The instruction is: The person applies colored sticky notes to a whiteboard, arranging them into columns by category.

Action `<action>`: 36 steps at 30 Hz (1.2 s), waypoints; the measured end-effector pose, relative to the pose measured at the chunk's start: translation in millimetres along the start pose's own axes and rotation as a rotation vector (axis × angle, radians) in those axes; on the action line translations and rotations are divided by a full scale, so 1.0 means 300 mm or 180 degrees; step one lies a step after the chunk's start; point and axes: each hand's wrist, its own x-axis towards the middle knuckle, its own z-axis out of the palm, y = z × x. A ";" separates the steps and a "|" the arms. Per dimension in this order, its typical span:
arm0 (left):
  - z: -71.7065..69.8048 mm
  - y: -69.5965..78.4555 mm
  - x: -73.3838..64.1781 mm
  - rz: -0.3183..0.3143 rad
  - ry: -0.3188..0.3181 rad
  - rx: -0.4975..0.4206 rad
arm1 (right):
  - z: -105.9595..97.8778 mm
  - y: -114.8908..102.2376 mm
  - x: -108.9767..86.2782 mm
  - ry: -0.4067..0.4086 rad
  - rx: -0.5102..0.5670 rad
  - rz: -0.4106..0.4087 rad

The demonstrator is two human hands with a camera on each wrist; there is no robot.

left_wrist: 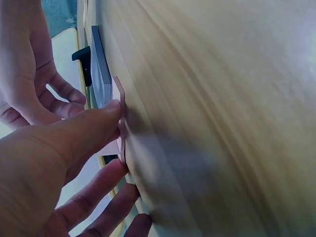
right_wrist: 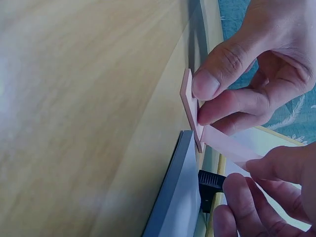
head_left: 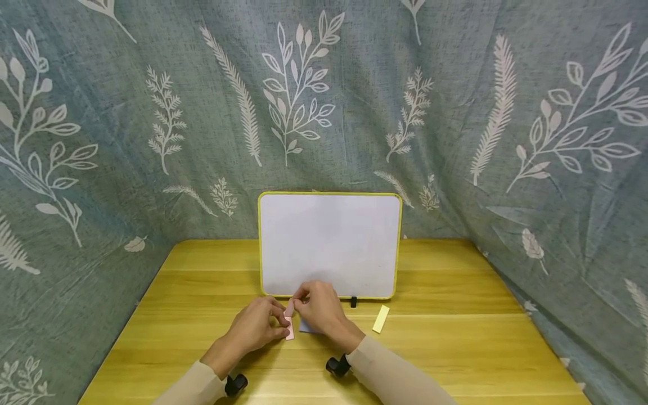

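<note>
My left hand (head_left: 255, 327) holds a narrow pink sticky-note pad (head_left: 290, 333) low over the table, thumb and fingers at its edges. Its top sheet (right_wrist: 224, 143) is lifted at one end and slants up from the pad, still joined at the other. My right hand (head_left: 322, 306) pinches the raised end of that pink sheet between thumb and fingertips, in front of the whiteboard. Under the right hand lies a blue-grey sticky-note pad (head_left: 307, 328), partly hidden in the head view; its thick edge shows in the right wrist view.
A whiteboard (head_left: 329, 244) with a yellow frame stands upright behind the hands, with a black clip-like foot (head_left: 354, 302) at its lower edge. To the right, a narrow yellow sticky-note pad (head_left: 381, 319) lies on the wooden table (head_left: 455, 337). Patterned cloth (head_left: 354, 112) hangs around the table.
</note>
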 end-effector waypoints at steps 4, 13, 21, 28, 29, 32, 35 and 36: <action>-0.004 0.005 0.000 -0.0001 -0.0067 0.0019 | 0.001 -0.003 0.006 0.0012 0.0060 0.0029; -0.013 0.018 -0.003 0.0057 -0.0114 0.0157 | -0.010 -0.009 0.036 0.0054 0.0088 0.0046; -0.002 0.000 -0.003 0.0109 -0.0068 0.0201 | -0.048 -0.035 0.058 0.0220 0.0154 -0.0079; -0.003 -0.003 -0.008 0.0047 -0.0054 0.0174 | -0.096 -0.057 0.060 0.0257 0.0392 -0.0065; -0.004 -0.001 -0.010 0.0036 -0.0059 0.0158 | -0.103 -0.060 0.058 0.0255 0.0472 -0.0042; -0.007 -0.001 -0.009 0.0047 -0.0072 0.0101 | -0.124 -0.065 0.054 0.0279 0.0689 -0.0049; -0.016 0.001 -0.005 0.0058 -0.0062 0.0089 | -0.144 -0.073 0.055 0.0314 0.0919 -0.0137; -0.021 0.001 -0.003 0.0047 -0.0051 0.0095 | -0.149 -0.076 0.057 0.0327 0.0984 -0.0194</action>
